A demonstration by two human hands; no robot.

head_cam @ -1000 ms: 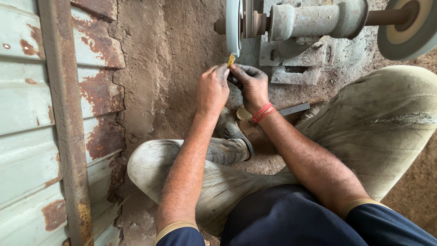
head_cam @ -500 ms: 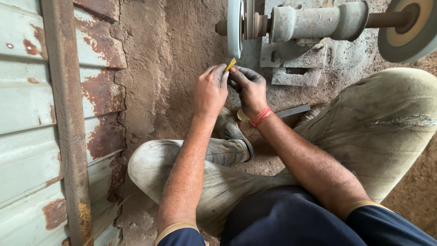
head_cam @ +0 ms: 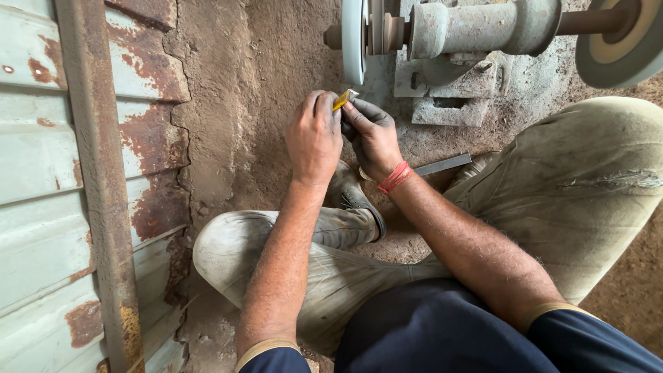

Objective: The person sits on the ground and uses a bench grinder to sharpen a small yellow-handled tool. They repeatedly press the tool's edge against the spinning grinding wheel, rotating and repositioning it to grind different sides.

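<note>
Now your left hand [head_cam: 315, 137] and your right hand [head_cam: 373, 135] are close together, both closed on one small yellow piece [head_cam: 343, 100] that has a pale metal tip. The fingers of both hands pinch it from the two sides, and the piece points up and to the right. Its tip is just beside the rim of the pale grinding wheel [head_cam: 354, 38], but you cannot tell if it touches the wheel. On your right wrist there is a red thread band [head_cam: 395, 177]. The wheel sits on a grey shaft housing [head_cam: 483, 27], which stands on a grey metal base [head_cam: 449, 83] at the far side. A second wheel [head_cam: 621, 45] is at the far right end of the shaft. A flat metal bar [head_cam: 442, 164] lies on the earth floor, right of your right wrist. Your crossed legs in dusty trousers [head_cam: 587, 186] are near you. At the left stands a rusty painted metal door [head_cam: 76, 173].
</note>
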